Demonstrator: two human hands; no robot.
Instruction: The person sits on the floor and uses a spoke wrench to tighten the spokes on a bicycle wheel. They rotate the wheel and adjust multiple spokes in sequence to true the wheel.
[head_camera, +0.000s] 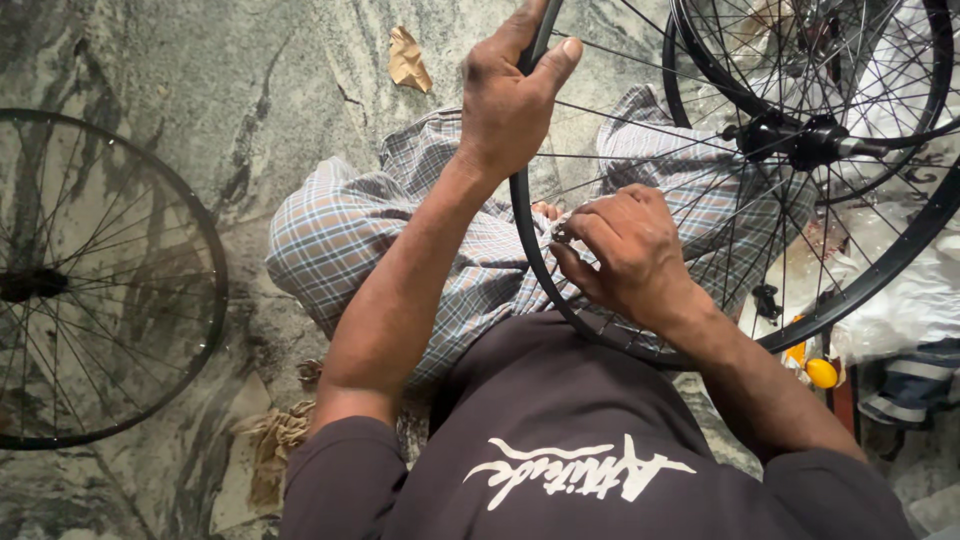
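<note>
Bicycle wheel rim (524, 235) gripped by left hand (510, 95), right hand (625, 250) pinching spoke end

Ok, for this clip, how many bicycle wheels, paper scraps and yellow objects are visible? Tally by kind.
Bicycle wheels: 3 (held wheel, wheel on the floor, wheel behind)
Brown paper scraps: 1 (paper scrap)
Yellow round objects: 1 (yellow object), another possibly half hidden
Total: 5

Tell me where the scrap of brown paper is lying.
In the head view, the scrap of brown paper lies on the stone floor at top centre, just left of the left hand gripping the wheel rim.
</note>
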